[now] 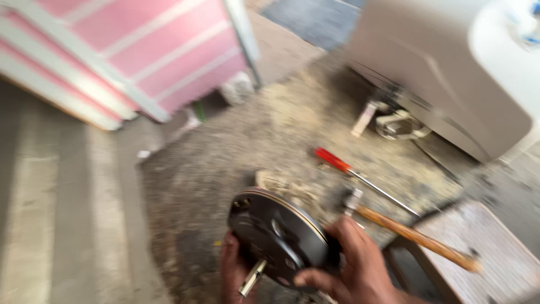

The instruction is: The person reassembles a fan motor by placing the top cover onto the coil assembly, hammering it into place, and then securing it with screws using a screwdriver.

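Note:
A dark round metal disc with a short metal stub sticking out of its face is held low in the middle of the view. My left hand grips it from below at its left edge. My right hand holds its right edge, fingers curled round the rim. Just past the disc, a hammer with a wooden handle and a screwdriver with a red handle lie on the gritty ground. The picture is blurred by motion.
A large white appliance casing lies at the upper right with fittings at its base. A pink and white striped panel stands at the upper left. A small stool or board sits at the lower right.

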